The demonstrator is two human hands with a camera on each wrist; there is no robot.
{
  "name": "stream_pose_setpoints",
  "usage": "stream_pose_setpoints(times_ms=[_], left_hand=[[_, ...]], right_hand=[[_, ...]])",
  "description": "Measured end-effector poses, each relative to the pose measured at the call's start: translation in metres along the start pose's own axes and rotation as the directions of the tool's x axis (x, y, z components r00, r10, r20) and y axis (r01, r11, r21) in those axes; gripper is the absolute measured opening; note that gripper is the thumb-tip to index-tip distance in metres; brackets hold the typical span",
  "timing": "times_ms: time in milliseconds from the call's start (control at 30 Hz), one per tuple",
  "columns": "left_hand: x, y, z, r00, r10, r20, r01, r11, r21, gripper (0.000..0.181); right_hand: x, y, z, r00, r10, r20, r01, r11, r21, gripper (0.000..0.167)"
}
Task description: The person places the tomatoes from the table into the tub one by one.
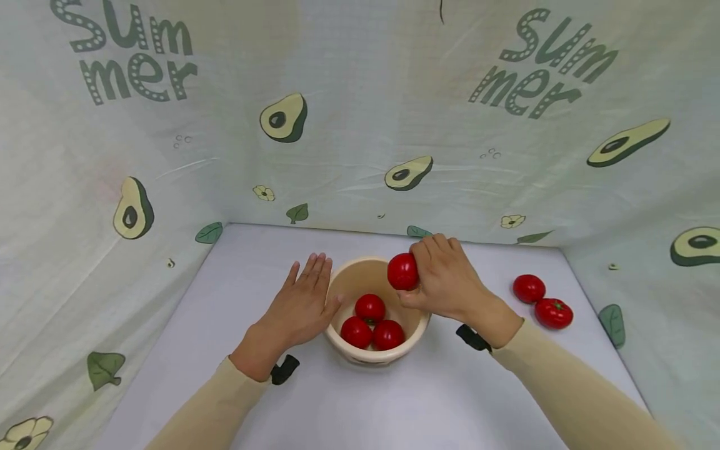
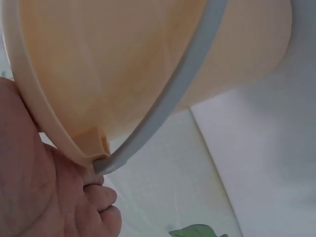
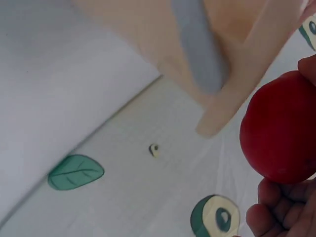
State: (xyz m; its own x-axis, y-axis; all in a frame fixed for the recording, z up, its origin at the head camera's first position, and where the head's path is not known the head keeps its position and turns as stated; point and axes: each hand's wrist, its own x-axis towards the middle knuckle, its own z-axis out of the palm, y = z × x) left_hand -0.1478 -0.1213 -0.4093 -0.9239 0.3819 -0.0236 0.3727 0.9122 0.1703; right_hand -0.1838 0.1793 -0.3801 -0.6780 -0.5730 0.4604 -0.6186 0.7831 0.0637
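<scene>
A cream bucket (image 1: 415, 337) with a grey handle (image 2: 173, 89) stands on the table, and three red tomatoes (image 1: 357, 332) lie at its bottom. My right hand (image 1: 450, 281) grips another tomato (image 1: 402, 272) above the bucket's right part; the right wrist view shows this tomato (image 3: 281, 128) between thumb and fingers, beside the rim (image 3: 247, 74). With fingers straight, my left hand (image 1: 300, 303) rests against the bucket's left rim. In the left wrist view the palm side of that hand (image 2: 49, 192) lies along the rim (image 2: 39, 103), near the handle's joint.
Two more tomatoes, one plain (image 1: 529, 289) and one with a green stem top (image 1: 554, 313), lie on the right side of the white table (image 1: 360, 412). A patterned cloth (image 1: 349, 75) hangs behind the table and at both sides.
</scene>
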Motion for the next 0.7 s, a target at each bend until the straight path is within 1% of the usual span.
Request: stream_pose_setpoints(times_ms=[167, 300, 533, 700], left_hand=[[-0.001, -0.001, 0.0, 1.0, -0.011, -0.014, 0.011, 1.0, 0.009, 0.078], [-0.001, 0.001, 0.001, 0.999, -0.024, -0.027, 0.024, 1.0, 0.014, 0.079], [0.0, 0.003, 0.007, 1.0, -0.016, -0.022, 0.016, 1.0, 0.015, 0.082], [0.001, 0.005, 0.004, 1.0, -0.021, -0.016, 0.021, 1.0, 0.018, 0.083]], right_hand=[[0.007, -0.024, 0.014, 0.999, -0.025, 0.036, 0.025, 1.0, 0.008, 0.059], [0.007, -0.034, 0.023, 0.997, -0.026, 0.068, 0.026, 1.0, 0.0, 0.057], [0.001, -0.039, 0.034, 0.994, -0.029, 0.101, 0.032, 0.999, -0.02, 0.059], [0.001, -0.039, 0.038, 0.995, -0.048, 0.089, 0.051, 0.998, -0.028, 0.06]])
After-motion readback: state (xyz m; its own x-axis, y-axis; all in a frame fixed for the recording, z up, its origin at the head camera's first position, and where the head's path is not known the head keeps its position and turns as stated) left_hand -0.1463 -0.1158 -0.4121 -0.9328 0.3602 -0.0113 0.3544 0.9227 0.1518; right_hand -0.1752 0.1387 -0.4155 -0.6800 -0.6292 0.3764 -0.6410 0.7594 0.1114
